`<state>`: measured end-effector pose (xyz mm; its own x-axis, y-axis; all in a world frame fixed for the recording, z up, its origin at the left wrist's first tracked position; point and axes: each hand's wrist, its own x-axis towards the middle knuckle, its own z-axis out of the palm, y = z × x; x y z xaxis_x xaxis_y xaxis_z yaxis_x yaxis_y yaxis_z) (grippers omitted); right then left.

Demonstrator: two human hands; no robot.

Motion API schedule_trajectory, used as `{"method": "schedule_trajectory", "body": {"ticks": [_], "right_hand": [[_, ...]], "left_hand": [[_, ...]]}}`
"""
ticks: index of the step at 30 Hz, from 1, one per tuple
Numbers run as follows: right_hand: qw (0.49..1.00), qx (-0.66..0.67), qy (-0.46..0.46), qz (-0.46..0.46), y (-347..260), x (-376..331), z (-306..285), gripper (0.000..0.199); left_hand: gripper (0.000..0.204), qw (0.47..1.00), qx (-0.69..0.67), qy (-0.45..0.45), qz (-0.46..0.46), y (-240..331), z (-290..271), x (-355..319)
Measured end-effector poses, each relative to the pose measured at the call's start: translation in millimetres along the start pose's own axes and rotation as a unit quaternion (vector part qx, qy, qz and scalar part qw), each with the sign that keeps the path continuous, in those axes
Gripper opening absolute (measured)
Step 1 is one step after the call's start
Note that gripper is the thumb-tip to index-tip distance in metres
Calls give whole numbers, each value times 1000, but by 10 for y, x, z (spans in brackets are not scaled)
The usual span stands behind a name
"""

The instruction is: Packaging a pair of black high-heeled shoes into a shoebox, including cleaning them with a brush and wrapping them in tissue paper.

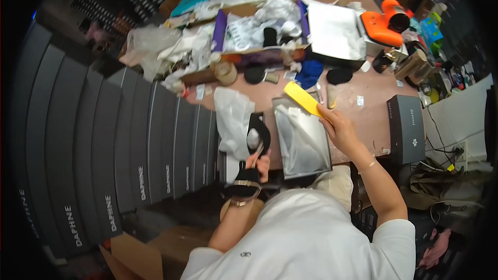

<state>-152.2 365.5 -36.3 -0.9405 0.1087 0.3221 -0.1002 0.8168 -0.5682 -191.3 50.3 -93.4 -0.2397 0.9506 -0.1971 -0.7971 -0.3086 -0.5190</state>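
A pinkish tabletop (371, 124) fills the middle of a cluttered room. Near its front edge, the left hand (263, 165) grips a black shoe (265, 136), its exact hold partly hidden. The yellow brush (301, 97), closed in the right hand (340, 127), lies up and right of the shoe, long axis slanting toward the table's far left corner. Rightward of the shoe, filmy crumpled paper (298, 140) fills a shallow open box (311, 172); stiff matte grey cartons (181, 145) line the left.
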Motion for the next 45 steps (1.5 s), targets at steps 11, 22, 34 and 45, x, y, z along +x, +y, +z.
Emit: {"method": "schedule_trajectory", "body": {"ticks": [11,22,34,45], "right_hand": [[953,259,-60,147,-490,-220,-223,42],[811,446,-133,355,-523,-837,218,40],[980,99,-168,-43,-932,-601,-25,47],[948,173,-262,-51,-1656,219,2,45]], "left_hand": [[22,984,87,91,124,41,98,-8],[18,944,-66,36,321,120,-39,275],[22,994,-84,-55,49,73,32,215],[35,902,341,-57,260,-139,-286,105]]}}
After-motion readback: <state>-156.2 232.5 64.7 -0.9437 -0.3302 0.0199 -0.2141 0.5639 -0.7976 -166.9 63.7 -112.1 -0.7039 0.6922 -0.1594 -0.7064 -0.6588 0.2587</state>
